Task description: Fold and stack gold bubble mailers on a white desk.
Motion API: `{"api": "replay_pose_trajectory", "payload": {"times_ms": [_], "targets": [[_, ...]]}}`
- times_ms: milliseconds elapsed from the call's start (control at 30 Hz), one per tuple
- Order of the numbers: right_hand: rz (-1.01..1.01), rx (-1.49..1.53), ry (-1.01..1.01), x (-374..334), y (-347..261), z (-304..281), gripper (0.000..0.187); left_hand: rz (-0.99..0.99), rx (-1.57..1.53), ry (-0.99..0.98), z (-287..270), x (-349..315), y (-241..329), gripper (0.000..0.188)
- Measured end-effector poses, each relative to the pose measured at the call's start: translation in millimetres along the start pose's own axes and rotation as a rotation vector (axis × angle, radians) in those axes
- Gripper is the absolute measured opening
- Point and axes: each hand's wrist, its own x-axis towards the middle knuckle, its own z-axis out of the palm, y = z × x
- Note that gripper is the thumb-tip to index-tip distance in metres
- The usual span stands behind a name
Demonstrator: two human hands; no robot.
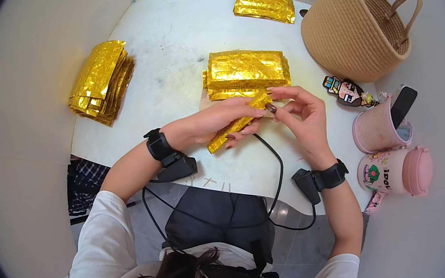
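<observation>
1. the step in hand looks like folding or rolling one crinkled gold foil sheet (233,128): the left hand (214,122) wraps over its middle, fingers closed around it, while the right hand (301,116) pinches its upper end, thumb and fingers pressed together on the foil.
2. the sheet runs slantwise between the two hands, its lower end poking out below the left fingers and its upper end at the right fingertips, held just above the white desk (173,47).
3. it looks thin, shiny and heavily creased, already narrowed to a long strip; foil like this probably keeps a crease and tears if pulled hard.
4. judging by that, the next move calls for a light, even press along the fold, with the left fingers keeping the strip from springing open.
5. just beyond the fingers, touching or nearly touching the right fingertips, lies a stack of folded gold foil packets (247,73).
6. well out to the left of the left fingers lies another pile of gold foil sheets (101,81); far beyond both hands, one more folded gold foil packet (265,5).
7. to the right of the right fingers stand a woven tan basket (357,33), a pink cup (380,127) and a pink-lidded mug (397,170).
8. both wrists wear black bands with cables.
</observation>
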Motion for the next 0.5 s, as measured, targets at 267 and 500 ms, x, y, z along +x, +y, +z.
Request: {"api": "replay_pose_trajectory", "payload": {"times_ms": [267, 500], "targets": [[-0.016, 0.019, -0.010, -0.1, -1.6, 0.7, 0.027, -0.002, -0.058, -0.009, 2.2, -1.3, 0.6, 0.026], [-0.016, 0.019, -0.011, -0.2, -1.2, 1.4, 0.027, -0.029, -0.103, -0.059, -1.6, -1.4, -2.9, 0.025]]}}
